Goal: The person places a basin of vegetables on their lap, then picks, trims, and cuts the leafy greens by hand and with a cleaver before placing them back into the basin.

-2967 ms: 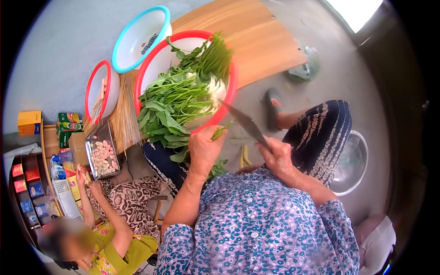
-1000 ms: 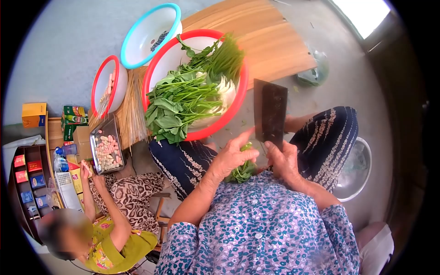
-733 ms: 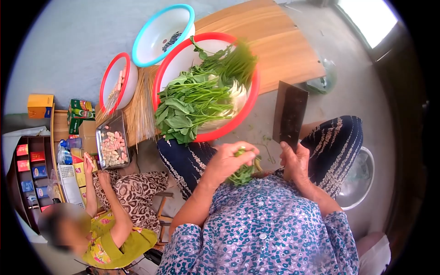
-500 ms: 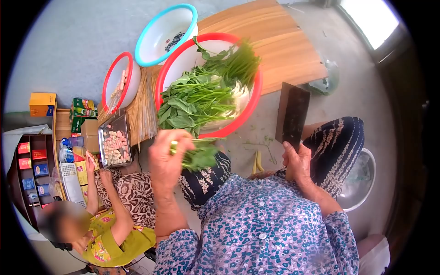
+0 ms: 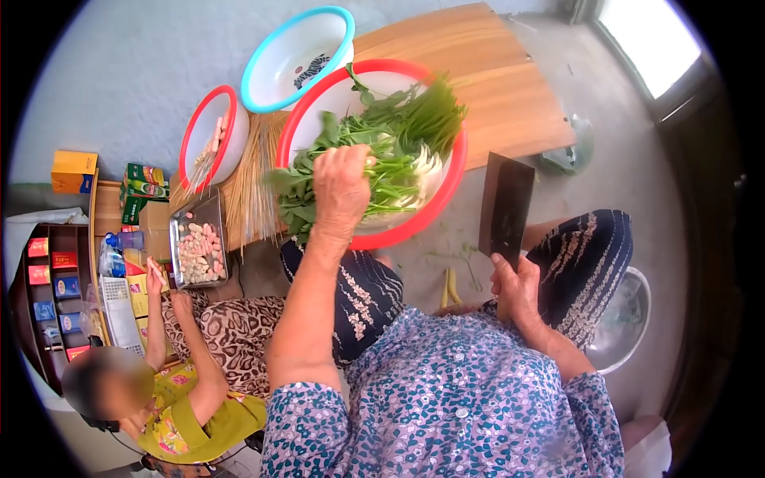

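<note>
My left hand (image 5: pixel 343 191) is over the large red-rimmed basin (image 5: pixel 422 229), fingers closed around a bunch of leafy greens (image 5: pixel 303 179). Part of that bunch is hidden under the hand, and its leaves are blurred. Beside it in the basin lie more green stems with pale root ends (image 5: pixel 426 171) and a pile of thin green stalks (image 5: pixel 430 119). My right hand (image 5: pixel 516 288) grips the handle of a cleaver (image 5: pixel 507 203), its broad dark blade pointing away from me above the floor.
A blue-rimmed basin (image 5: pixel 247 68) and a smaller red-rimmed basin (image 5: pixel 186 151) stand beside thin wooden skewers (image 5: pixel 256 179). At left, a person (image 5: pixel 187 406) works near a tray of pinkish pieces (image 5: pixel 199 251). A wooden board (image 5: pixel 502 95) extends rightward; a metal bowl (image 5: pixel 637 334) sits by my right leg.
My left hand has moved away from my lap into the large basin, carrying the greens with it. My right hand and the cleaver have barely moved.
</note>
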A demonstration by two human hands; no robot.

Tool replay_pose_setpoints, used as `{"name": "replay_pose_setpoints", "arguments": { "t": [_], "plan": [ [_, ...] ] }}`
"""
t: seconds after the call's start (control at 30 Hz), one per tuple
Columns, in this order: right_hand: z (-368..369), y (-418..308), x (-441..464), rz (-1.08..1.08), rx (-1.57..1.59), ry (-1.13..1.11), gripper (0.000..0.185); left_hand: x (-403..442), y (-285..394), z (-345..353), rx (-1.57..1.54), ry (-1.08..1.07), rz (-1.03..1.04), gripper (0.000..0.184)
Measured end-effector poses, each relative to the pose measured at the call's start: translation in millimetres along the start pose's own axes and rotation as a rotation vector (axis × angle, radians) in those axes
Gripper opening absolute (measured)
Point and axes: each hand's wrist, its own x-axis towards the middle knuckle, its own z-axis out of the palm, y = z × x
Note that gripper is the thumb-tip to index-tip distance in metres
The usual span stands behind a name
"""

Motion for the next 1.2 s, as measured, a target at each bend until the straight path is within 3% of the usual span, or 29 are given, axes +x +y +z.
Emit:
{"name": "replay_pose_setpoints", "arguments": {
  "t": [0.37,0.5,0.6,0.7,0.77,1.0,1.1,1.2],
  "plan": [
    [2.9,1.5,1.5,0.039,0.020,-0.017,0.032,-3.0,27.5,1.0,-0.291,-0.196,-0.093,0.035],
    [0.6,2.0,0.9,0.029,0.023,-0.024,0.034,-13.9,21.5,-10.7,-0.342,-0.273,0.032,0.031],
    [-0.4,0.3,2.0,0.036,0.016,-0.014,0.035,-25.0,29.2,-17.1,-0.188,-0.335,0.078,0.025],
    [0.3,0.3,2.0,0.031,0.012,-0.008,0.036,-35.4,29.0,-7.4,-0.109,-0.314,0.077,0.018],
    [2.0,2.4,2.7,0.020,0.017,0.032,0.026,-39.2,29.1,-2.8,-0.112,-0.275,0.042,0.017],
    [0.9,-4.8,-0.2,0.065,0.022,-0.016,0.033,-35.5,59.6,-14.4,-0.221,-0.168,-0.065,0.013],
    [3.7,-2.4,-2.3,-0.041,0.006,-0.008,0.028,-37.6,79.0,-10.7,-0.138,-0.057,0.005,0.009],
    [4.3,-7.0,-8.8,-0.154,-0.040,-0.029,0.026,-45.4,93.1,4.2,-0.262,-0.130,-0.017,0.011]
  ]
}}
